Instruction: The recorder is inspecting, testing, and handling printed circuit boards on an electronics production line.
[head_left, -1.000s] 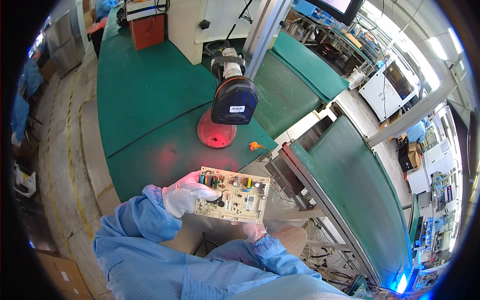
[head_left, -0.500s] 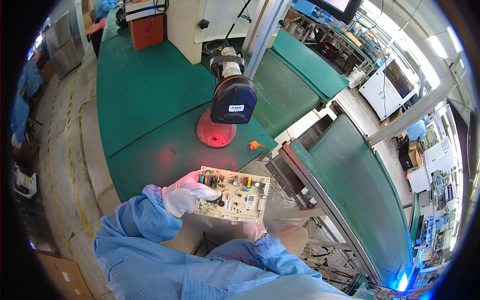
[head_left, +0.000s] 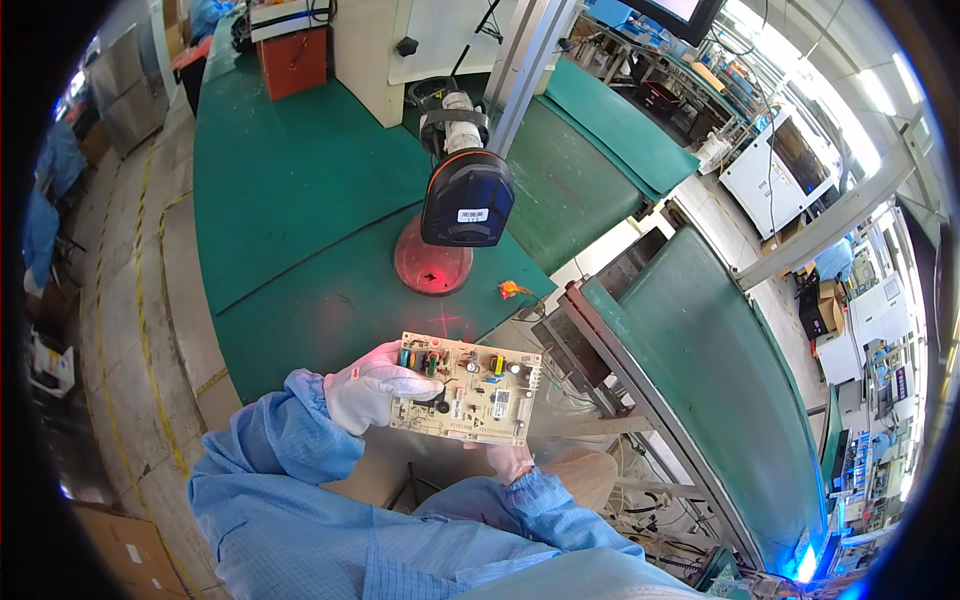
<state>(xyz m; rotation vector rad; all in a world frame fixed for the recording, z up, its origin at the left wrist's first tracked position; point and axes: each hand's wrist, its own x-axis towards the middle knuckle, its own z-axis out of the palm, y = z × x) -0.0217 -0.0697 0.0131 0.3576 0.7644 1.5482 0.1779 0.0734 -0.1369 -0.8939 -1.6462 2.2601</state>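
Observation:
A tan circuit board (head_left: 470,408) with capacitors, coils and connectors faces up, held in front of my body. My left hand (head_left: 366,390), in a white glove, grips its left edge, thumb on top among the components. At the lower edge is my right hand (head_left: 508,461), also gloved; its fingers are hidden beneath the board, so how it holds it does not fully show. Just beyond the board, a black barcode scanner (head_left: 466,200) stands on a round base (head_left: 433,262) on the green-topped table (head_left: 290,225) and throws red light.
A green conveyor belt (head_left: 700,350) with a metal rail runs along the right. A small orange item (head_left: 513,289) lies by the table's right corner. A metal post (head_left: 530,70) rises behind the scanner, and a red box (head_left: 293,66) stands at the far left.
The red glow on the table has shrunk, and a small red cross of light now shows beyond the board. Both hands and the board have hardly moved.

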